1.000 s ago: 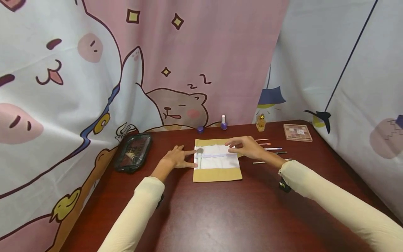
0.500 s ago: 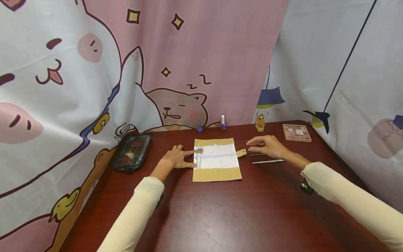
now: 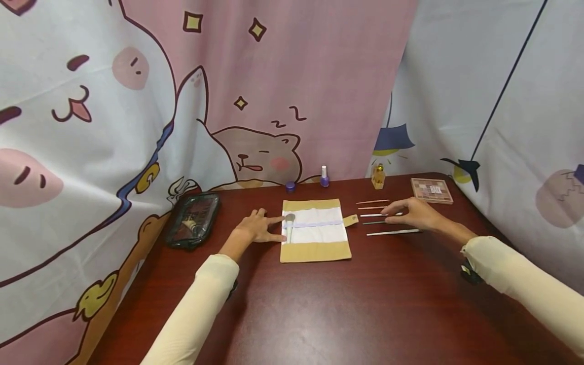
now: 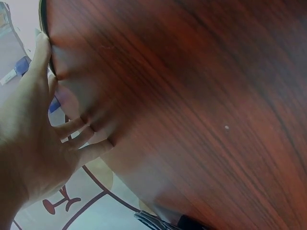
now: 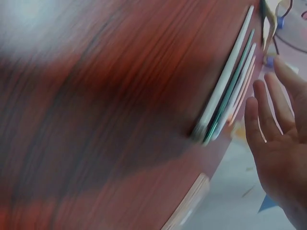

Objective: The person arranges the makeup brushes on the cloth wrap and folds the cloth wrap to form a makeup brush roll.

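A tan and white fabric brush roll (image 3: 315,253) lies unfolded on the table, its strap (image 3: 350,220) pointing right. One makeup brush with a white handle (image 3: 289,231) sits along its left side. My left hand (image 3: 257,227) rests at the roll's left edge, thumb and index finger spread and touching it. To the right, my right hand (image 3: 416,215) hovers over a row of several thin brushes, its fingers loosely bent and nothing seen between them. The nearest one is a pale-handled brush (image 3: 393,232); a green-handled brush (image 5: 235,81) lies beside it. My right hand covers some brush ends.
A black-edged clear pouch (image 3: 193,221) lies at the left. Along the back stand a small purple jar (image 3: 290,187), a purple nail polish bottle (image 3: 324,177) and a yellow glass bottle (image 3: 378,177). An eyeshadow palette (image 3: 431,191) lies back right, near the curtain.
My right hand has moved right, from over the roll's right edge to above the row of brushes, uncovering the strap. My left hand has stayed at the roll's left edge.
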`<action>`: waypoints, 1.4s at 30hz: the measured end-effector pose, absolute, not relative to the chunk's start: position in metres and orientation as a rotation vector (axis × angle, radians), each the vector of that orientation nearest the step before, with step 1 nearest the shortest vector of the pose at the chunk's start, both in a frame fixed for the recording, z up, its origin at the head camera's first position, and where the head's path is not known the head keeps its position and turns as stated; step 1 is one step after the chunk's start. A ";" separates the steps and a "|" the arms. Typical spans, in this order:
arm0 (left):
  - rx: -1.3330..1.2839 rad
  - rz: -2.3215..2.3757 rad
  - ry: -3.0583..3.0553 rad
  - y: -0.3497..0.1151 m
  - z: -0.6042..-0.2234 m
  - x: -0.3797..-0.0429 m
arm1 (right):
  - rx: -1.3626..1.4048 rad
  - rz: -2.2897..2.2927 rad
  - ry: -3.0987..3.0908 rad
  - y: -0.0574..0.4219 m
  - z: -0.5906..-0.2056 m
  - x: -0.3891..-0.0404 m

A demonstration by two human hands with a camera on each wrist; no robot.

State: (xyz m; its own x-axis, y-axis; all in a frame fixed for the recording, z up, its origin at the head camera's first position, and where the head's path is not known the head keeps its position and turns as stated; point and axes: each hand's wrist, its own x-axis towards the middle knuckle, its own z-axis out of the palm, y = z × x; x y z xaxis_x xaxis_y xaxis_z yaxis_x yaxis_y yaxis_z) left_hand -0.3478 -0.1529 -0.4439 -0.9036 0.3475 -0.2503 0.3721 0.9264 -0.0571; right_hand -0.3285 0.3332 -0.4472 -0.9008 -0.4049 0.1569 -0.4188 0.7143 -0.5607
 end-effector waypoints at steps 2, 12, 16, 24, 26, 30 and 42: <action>0.544 -0.146 2.851 -0.152 -0.443 -0.346 | 0.664 0.921 -2.911 0.344 -0.450 -0.328; 0.535 -0.126 2.848 -0.152 -0.442 -0.346 | 0.587 0.802 -3.004 0.394 -0.463 -0.322; 0.531 -0.105 2.844 -0.152 -0.441 -0.345 | 0.593 0.804 -3.019 0.405 -0.466 -0.316; 0.521 -0.101 2.832 -0.151 -0.441 -0.345 | 0.702 0.768 -2.936 0.411 -0.474 -0.311; 0.518 -0.102 2.829 -0.151 -0.441 -0.345 | 0.716 0.748 -2.928 0.412 -0.475 -0.312; 0.527 -0.095 2.828 -0.151 -0.442 -0.344 | 0.698 0.721 -2.941 0.412 -0.471 -0.312; 0.529 -0.095 2.828 -0.151 -0.443 -0.342 | 0.656 0.944 -2.882 0.401 -0.452 -0.313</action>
State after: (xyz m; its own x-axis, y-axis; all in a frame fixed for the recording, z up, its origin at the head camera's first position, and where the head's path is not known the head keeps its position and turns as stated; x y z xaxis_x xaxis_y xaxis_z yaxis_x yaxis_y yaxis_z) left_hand -0.3423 -0.1511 -0.4427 -0.8993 0.3465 -0.2669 0.3637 0.9314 -0.0160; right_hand -0.3127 0.4008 -0.4525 -0.9100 -0.3806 0.1643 -0.4040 0.7256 -0.5571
